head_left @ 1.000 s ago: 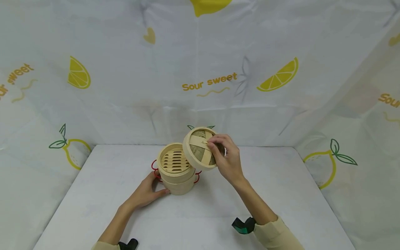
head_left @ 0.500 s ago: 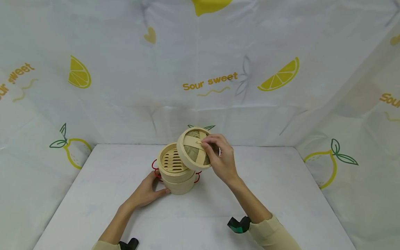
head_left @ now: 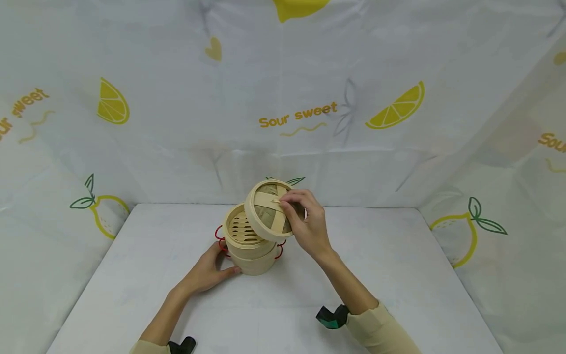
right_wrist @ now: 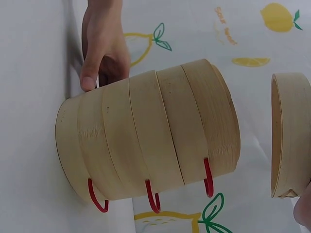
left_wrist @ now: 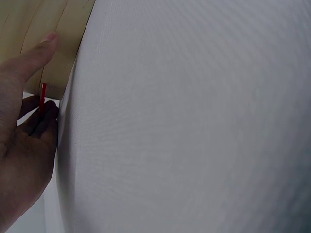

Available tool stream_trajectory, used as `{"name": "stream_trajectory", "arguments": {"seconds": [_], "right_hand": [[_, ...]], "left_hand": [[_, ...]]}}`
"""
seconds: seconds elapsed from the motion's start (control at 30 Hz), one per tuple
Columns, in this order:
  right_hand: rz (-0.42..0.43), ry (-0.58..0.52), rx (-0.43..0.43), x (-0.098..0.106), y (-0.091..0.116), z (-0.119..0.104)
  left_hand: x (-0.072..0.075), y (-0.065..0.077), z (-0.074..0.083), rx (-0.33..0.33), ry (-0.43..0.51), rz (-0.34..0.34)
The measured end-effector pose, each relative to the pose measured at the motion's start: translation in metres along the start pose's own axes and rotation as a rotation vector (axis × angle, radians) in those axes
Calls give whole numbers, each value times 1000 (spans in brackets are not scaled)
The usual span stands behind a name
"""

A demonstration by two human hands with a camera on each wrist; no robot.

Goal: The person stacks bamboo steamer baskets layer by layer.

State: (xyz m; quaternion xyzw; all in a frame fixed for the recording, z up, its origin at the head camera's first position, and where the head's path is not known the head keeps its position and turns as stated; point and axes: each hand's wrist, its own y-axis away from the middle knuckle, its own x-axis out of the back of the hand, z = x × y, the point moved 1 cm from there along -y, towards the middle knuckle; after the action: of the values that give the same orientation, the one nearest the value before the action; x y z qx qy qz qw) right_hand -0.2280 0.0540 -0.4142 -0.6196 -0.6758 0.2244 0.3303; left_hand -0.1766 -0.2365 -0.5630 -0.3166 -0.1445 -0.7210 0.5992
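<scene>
A stacked bamboo steamer (head_left: 253, 265) with red loop handles stands upright on the table, its slatted top tier partly uncovered. My left hand (head_left: 205, 273) holds it low on the left side; the left wrist view shows the thumb on the bamboo wall (left_wrist: 29, 36) and curled fingers by a red loop (left_wrist: 43, 94). My right hand (head_left: 309, 223) pinches the small knob at the middle of the round bamboo lid (head_left: 264, 219). The lid is tilted and overlaps the steamer's right side in the head view. A gap separates lid (right_wrist: 294, 131) and steamer (right_wrist: 150, 131) in the right wrist view.
A white table (head_left: 389, 275) spreads out on both sides of the steamer. Behind it and at the sides hangs a white cloth (head_left: 185, 108) printed with lemons and lettering. Dark straps (head_left: 332, 317) sit near the sleeve cuffs.
My right hand has carried the lid leftward, so it overlaps more of the steamer in the head view. The left hand and the steamer have stayed in place.
</scene>
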Motion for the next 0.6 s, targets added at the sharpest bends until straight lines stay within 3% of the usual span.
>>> {"name": "stream_trajectory", "arguments": {"seconds": [0.6], "right_hand": [[3, -35, -11, -21, 0, 1]], "left_hand": [[0, 0, 1, -16, 7, -2]]}}
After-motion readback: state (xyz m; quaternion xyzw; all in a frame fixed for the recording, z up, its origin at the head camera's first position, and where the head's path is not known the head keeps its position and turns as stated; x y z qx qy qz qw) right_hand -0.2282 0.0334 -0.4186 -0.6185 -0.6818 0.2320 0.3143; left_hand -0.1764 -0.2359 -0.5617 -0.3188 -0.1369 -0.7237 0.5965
